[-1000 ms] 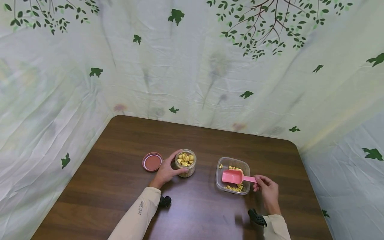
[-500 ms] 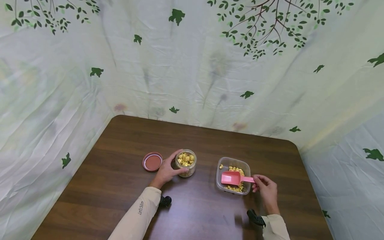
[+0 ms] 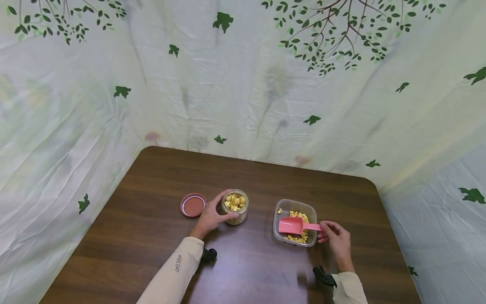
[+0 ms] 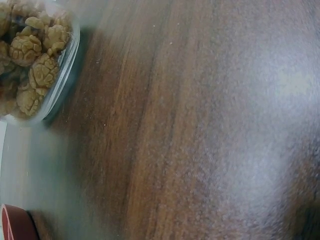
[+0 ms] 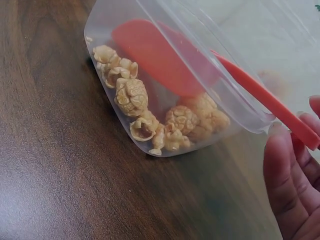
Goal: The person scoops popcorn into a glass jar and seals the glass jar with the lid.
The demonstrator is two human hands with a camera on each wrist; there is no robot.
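Note:
A small clear jar full of yellow walnut-like pieces stands upright on the brown table; my left hand grips its side. The jar's base fills the upper left of the left wrist view. My right hand pinches the handle of a pink scoop, whose bowl lies inside a clear plastic tub holding more of the pieces. In the right wrist view the scoop rests above the pieces in the tub, with my fingers at the lower right.
A red jar lid lies flat just left of the jar; its edge shows in the left wrist view. A leaf-printed cloth backdrop rises behind and beside the table. Bare tabletop stretches at the front and the back.
The scoop has slid slightly left and deeper into the tub with my right hand. My left hand and the jar have stayed still.

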